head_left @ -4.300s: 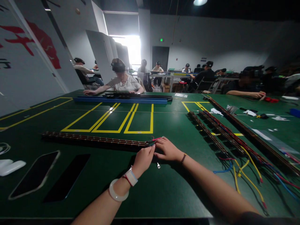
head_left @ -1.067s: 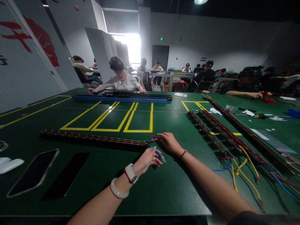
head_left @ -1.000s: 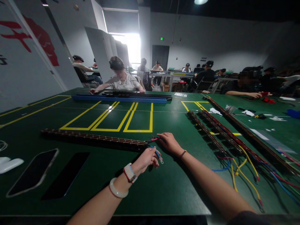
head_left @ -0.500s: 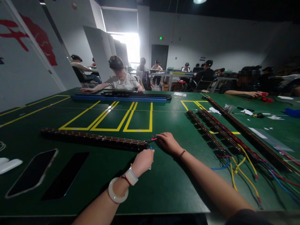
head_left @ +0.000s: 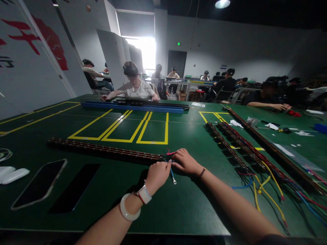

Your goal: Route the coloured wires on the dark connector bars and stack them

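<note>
A long dark wire bundle (head_left: pixel 107 150) lies across the green table (head_left: pixel 107 217), its right end at my hands. Red and blue wires come out of that end. My left hand (head_left: pixel 158 174) is closed, pinching the blue wire (head_left: pixel 173 174), whose silver ring terminal hangs below the fingers. Against its fingertips, my right hand (head_left: pixel 185 161) has its fingers bent round the wires beside the red wire (head_left: pixel 169 154); exactly what it grips is hidden.
Two dark phones (head_left: pixel 41 182) lie at left beside a white object (head_left: pixel 15 176). More wire bundles (head_left: pixel 227 146) with yellow wires (head_left: pixel 274 208) lie at right. Across the table a person (head_left: pixel 134 86) sits behind a blue channel (head_left: pixel 133 107).
My left hand has moved slightly right and now touches my right hand. The ring terminal of the blue wire has come into view below them. The view has shifted a little.
</note>
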A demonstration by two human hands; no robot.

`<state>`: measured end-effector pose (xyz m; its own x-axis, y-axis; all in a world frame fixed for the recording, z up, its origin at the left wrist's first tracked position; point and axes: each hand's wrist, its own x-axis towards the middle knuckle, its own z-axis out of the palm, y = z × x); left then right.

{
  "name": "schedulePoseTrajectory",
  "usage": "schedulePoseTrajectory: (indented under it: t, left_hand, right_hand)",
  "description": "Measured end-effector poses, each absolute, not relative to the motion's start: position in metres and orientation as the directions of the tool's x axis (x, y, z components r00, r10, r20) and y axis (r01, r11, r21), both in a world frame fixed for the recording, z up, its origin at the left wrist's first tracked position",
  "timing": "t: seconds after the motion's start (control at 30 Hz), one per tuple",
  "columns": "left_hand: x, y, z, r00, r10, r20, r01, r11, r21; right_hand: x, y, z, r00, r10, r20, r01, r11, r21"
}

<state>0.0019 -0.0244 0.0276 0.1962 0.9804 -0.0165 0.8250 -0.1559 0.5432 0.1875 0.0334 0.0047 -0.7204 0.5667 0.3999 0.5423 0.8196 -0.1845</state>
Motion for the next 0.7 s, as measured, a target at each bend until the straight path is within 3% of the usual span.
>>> schedulePoseTrajectory:
  t: [0.13,0.43,0.7]
  left_hand:
    - [0.0,-0.022,0.03,0.19,0.982,0.01,0.839,-0.168,0.518]
    - [-0.001,-0.019,0.029,0.16,0.987,-0.019,0.82,-0.122,0.56]
    - [0.0,-0.017,0.03,0.139,0.989,-0.054,0.843,-0.089,0.531]
  right_hand:
    - [0.179,0.024,0.008,-0.804,0.485,0.345,0.473,0.872,-0.125]
    - [0.185,0.031,0.012,-0.806,0.519,0.286,0.487,0.855,-0.18]
    - [0.189,0.04,0.013,-0.852,0.447,0.272,0.467,0.884,0.012]
